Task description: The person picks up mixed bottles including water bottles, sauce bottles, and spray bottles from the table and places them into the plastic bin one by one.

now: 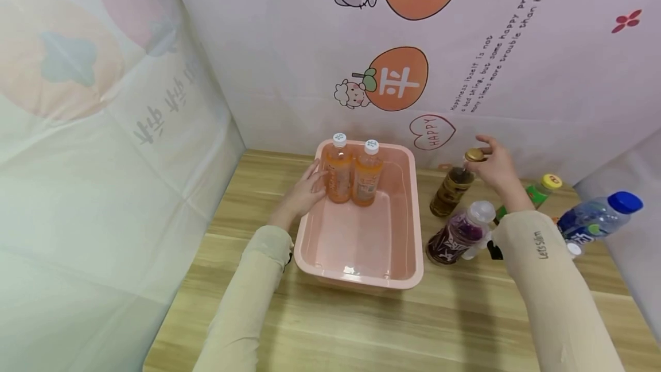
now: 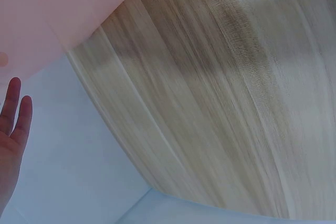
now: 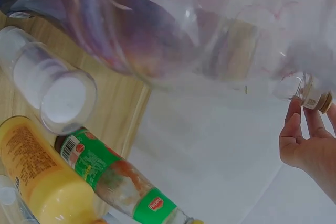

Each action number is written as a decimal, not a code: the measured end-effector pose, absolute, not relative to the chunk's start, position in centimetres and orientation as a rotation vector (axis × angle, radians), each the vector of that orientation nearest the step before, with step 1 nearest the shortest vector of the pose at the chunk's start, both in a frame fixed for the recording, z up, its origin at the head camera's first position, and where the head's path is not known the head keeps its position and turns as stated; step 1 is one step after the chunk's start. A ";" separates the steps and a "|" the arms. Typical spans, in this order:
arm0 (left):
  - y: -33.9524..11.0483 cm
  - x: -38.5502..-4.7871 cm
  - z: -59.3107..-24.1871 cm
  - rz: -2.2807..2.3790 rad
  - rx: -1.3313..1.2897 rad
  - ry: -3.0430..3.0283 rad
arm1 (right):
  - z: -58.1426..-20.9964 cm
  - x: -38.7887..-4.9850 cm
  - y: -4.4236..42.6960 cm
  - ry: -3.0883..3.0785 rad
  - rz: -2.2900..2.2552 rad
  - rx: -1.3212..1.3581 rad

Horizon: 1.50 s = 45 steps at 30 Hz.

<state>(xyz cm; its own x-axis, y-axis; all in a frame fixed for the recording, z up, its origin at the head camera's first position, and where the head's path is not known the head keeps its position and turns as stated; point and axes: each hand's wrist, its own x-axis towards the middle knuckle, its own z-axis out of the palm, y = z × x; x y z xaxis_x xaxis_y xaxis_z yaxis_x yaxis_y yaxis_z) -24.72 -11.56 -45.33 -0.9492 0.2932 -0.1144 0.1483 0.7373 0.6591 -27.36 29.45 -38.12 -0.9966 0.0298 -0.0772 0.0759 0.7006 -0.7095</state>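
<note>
My right hand (image 1: 497, 170) pinches the neck of a brown bottle (image 1: 450, 194) with a gold cap, right of the pink basin (image 1: 416, 217). In the right wrist view, the fingers of this hand (image 3: 310, 142) close around the neck just below the cap. At the basin's left rim, my left hand (image 1: 303, 194) has its fingers extended over the edge, close to an orange drink bottle (image 1: 338, 174); whether they touch it I cannot tell. A second orange bottle (image 1: 368, 179) stands beside the first, both upright inside the basin with white caps.
A purple drink bottle (image 1: 454, 240) stands in front of the brown one. Farther right are a green-labelled bottle (image 1: 537, 193) with a yellow cap and a blue-capped bottle (image 1: 594, 220). The right wrist view shows a yellow bottle (image 3: 44, 177) and a clear cup (image 3: 65, 100). Printed cloth hangs behind.
</note>
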 end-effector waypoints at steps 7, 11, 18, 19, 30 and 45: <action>-11.7 -24.8 -45.8 1.014 0.362 2.732 | -36.9 -27.2 29.8 2.835 -1.276 0.121; -11.8 -24.7 -45.9 1.006 0.372 2.737 | -35.6 -27.0 29.8 2.892 -1.305 0.117; -11.8 -24.7 -45.8 0.992 0.390 2.749 | -32.6 -26.4 28.9 2.973 -1.380 0.108; -11.8 -24.7 -45.8 0.987 0.394 2.755 | -32.3 -26.3 28.8 2.974 -1.417 0.111; -11.7 -24.7 -45.8 0.983 0.416 2.769 | -28.8 -25.2 26.4 3.017 -1.819 -0.047; -11.5 -24.8 -45.5 0.984 0.397 2.755 | -25.8 -23.2 22.0 2.973 -1.871 -0.232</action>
<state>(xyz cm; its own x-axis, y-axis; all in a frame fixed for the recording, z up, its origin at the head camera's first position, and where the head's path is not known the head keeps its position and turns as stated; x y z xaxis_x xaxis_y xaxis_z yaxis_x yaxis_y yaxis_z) -24.78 -11.54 -45.52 -0.9463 0.3115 -0.0866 0.1862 0.7441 0.6416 -23.20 22.00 -25.80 -0.9206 0.0894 0.3801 -0.3040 0.4468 -0.8414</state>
